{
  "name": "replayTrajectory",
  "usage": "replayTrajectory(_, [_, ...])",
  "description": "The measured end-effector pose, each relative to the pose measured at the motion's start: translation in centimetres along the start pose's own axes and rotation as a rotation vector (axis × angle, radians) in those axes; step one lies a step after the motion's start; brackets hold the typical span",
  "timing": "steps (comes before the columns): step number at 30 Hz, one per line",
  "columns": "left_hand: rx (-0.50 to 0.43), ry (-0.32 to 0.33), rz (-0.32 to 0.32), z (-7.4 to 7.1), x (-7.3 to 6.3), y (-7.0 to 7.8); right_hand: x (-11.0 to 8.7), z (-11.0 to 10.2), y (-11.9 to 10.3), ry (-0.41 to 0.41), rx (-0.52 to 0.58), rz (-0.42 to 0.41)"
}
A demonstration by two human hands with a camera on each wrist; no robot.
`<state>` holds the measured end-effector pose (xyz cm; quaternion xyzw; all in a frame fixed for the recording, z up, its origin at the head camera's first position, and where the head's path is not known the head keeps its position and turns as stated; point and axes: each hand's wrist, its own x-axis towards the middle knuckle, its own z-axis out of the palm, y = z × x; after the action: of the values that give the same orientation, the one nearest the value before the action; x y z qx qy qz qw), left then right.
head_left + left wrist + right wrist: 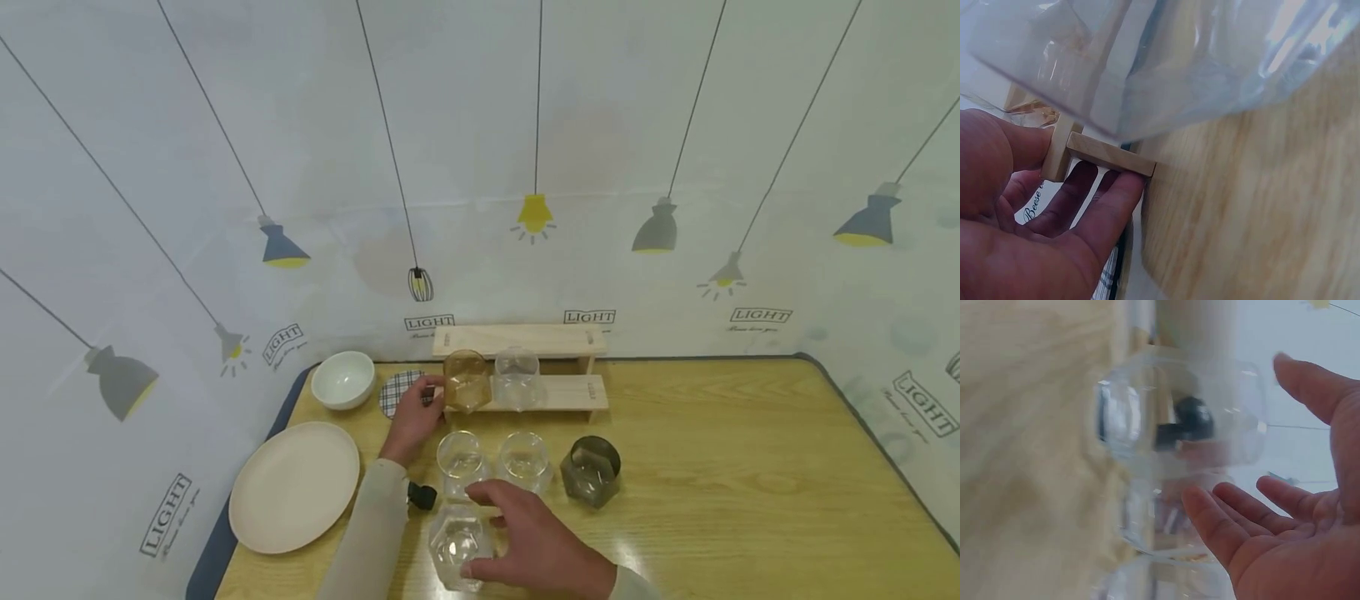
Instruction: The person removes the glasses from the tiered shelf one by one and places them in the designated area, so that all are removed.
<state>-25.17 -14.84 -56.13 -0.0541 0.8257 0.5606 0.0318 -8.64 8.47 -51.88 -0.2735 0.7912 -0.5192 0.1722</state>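
Note:
My left hand grips the left end of a two-step wooden rack, thumb on top of the lower board and fingers at its leg, as the left wrist view shows. On that lower step stand an amber glass and a clear glass. Closest to me is a clear faceted glass. Beside it my right hand has its thumb and fingers spread apart; in the right wrist view they stand around the blurred glass without closing on it. Two more clear glasses, one left and one right, stand before the rack.
A smoky dark glass stands right of the clear ones. At the left are a large pale plate, a white bowl and a checked round coaster. The patterned wall rises right behind the rack.

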Motion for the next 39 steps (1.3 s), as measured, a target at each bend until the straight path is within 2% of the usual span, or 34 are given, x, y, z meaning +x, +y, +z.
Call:
replayTrajectory(3, [-0.011,-0.006,-0.003,0.0,-0.1,0.0,-0.1,-0.9,-0.7,0.041,0.0,-0.054])
replayTrajectory(10, [-0.005,-0.016,0.005,0.0,0.0,-0.1,0.3,-3.6,-2.2,0.201,-0.078,-0.205])
replayTrajectory(21, [0.045,-0.009,0.019,-0.1,0.2,-0.1,2.5,-8.4,-3.4,0.372,-0.144,-0.234])
replayTrajectory(30, [0.021,-0.014,0.018,-0.1,0.3,-0.2,5.7,-12.6,-3.2,0.466,-0.173,-0.187])
replayTrajectory(34, [0.009,-0.015,0.02,-0.1,0.4,-0.1,7.2,-14.1,-2.7,0.466,-0.162,-0.147])
replayTrajectory(39, [0.011,-0.014,0.016,-0.1,0.3,-0.1,8.5,-15.3,-1.9,0.416,-0.169,-0.055])
